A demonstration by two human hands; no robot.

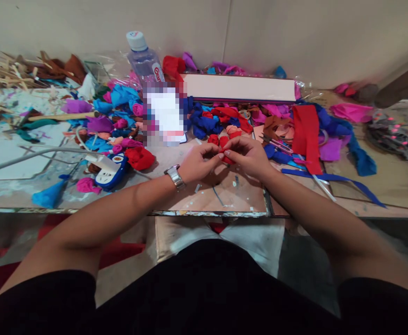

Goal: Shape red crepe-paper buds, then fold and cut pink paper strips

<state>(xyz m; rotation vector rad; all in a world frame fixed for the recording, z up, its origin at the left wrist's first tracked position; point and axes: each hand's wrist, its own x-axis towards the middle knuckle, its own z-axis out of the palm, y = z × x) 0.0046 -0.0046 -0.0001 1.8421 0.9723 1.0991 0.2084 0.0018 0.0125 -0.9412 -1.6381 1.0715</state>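
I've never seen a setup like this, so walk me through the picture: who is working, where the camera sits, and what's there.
There is no machine here, just a person's bare hands. The one picture comes from a camera worn on the person's head, looking forward and down, so you see their own arms reaching out. The left hand, with a watch on its wrist, and the right hand meet at a small red piece, pinched between the fingertips. Around them on the table lie colourful crumpled scraps, a red strip, a bottle, and a blue-and-white power strip.
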